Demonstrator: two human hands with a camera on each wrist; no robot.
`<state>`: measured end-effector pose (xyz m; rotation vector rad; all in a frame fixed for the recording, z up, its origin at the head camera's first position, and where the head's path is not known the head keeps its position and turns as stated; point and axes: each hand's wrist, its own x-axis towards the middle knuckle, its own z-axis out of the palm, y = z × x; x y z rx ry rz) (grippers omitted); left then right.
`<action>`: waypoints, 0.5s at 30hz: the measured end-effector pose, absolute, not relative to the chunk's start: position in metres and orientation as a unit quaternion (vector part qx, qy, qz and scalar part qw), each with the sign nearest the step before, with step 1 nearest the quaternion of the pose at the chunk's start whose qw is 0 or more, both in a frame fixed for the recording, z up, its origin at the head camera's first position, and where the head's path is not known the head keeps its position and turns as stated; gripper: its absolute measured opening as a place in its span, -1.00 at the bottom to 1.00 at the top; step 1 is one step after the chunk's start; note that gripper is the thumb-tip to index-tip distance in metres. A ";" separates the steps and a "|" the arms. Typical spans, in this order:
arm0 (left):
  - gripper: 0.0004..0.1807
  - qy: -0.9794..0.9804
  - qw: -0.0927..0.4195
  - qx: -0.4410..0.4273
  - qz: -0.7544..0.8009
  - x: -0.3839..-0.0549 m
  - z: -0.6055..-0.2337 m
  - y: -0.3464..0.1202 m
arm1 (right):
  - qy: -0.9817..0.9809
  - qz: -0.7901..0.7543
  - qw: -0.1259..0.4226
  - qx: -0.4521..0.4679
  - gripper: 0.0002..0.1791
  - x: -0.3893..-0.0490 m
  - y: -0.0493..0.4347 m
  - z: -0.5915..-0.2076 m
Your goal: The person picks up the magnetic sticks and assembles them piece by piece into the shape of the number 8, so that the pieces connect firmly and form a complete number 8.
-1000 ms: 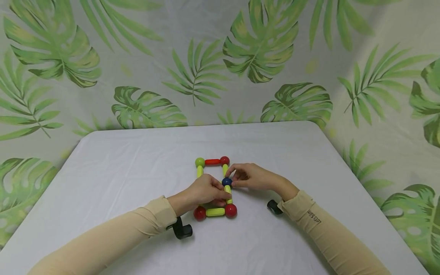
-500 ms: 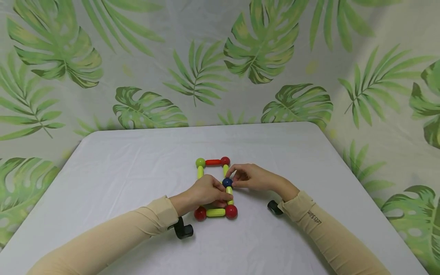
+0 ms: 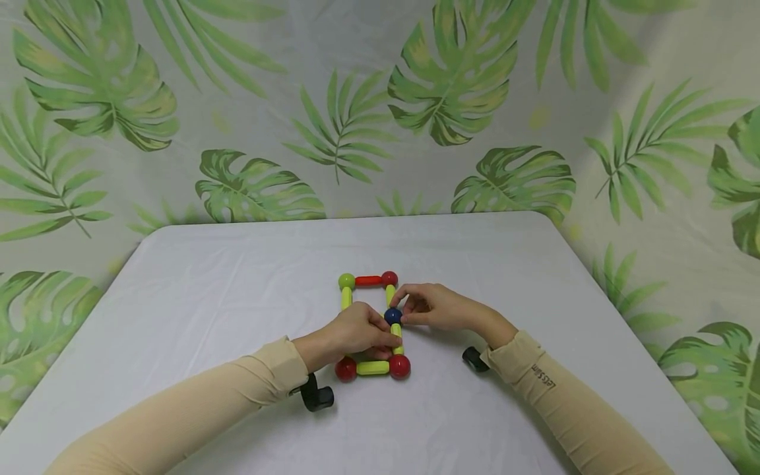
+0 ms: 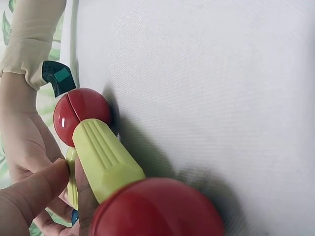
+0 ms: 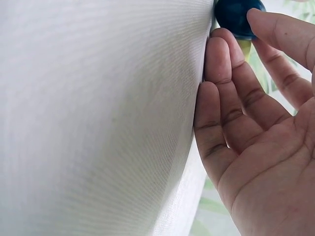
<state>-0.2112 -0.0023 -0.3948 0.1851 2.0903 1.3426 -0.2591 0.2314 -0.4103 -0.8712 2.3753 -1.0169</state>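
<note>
Magnetic balls and rods form a rectangular frame on the table. My left hand [image 3: 353, 330] pinches the yellow-green rod [image 3: 396, 332] on its right side; the thumb and finger on that rod [image 4: 72, 182] also show in the left wrist view. With thumb and fingers, my right hand [image 3: 442, 307] holds the blue ball [image 3: 393, 316] at the rod's far end, and the right wrist view shows the thumb on this blue ball [image 5: 236, 17]. Red balls [image 3: 400, 366] sit at both near corners, joined by a yellow-green rod [image 3: 373, 368]. My left hand hides part of the frame's left side.
At the far side a red rod [image 3: 369, 280] links a green ball [image 3: 347, 282] and a red ball [image 3: 389, 279]. A white cloth covers the table [image 3: 237, 264]. Black wrist cameras [image 3: 317, 398] hang under both sleeves. A leaf-patterned curtain [image 3: 356, 99] stands behind.
</note>
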 end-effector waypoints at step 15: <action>-0.84 0.796 0.317 0.076 0.510 -0.213 -0.394 -0.005 | 0.855 -0.363 0.207 -0.308 -0.71 -0.259 0.232 -0.409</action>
